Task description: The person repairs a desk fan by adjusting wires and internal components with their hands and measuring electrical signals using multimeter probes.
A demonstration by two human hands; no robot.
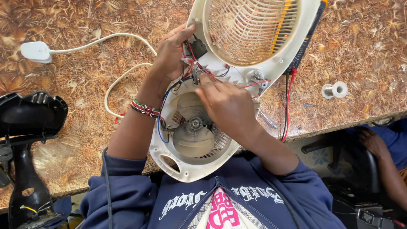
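Observation:
An opened white plastic fan heater housing [169,157] lies on the brown patterned table [85,127], with a round grille [248,29] at the far end and a fan blade [195,131] near me. My left hand [171,53] grips a black switch part and red wires [193,48] at the housing's left edge. My right hand [227,104] rests over the middle, fingertips pinching at the wiring [203,72] there. A beaded bracelet [145,108] circles my left wrist.
A white cable [123,76] and plug [36,51] lie at left. A black appliance shell [29,114] sits at the left edge. A solder spool [335,90] lies at right, red and black leads [288,101] hang nearby. Another person's hand [373,142] rests at lower right.

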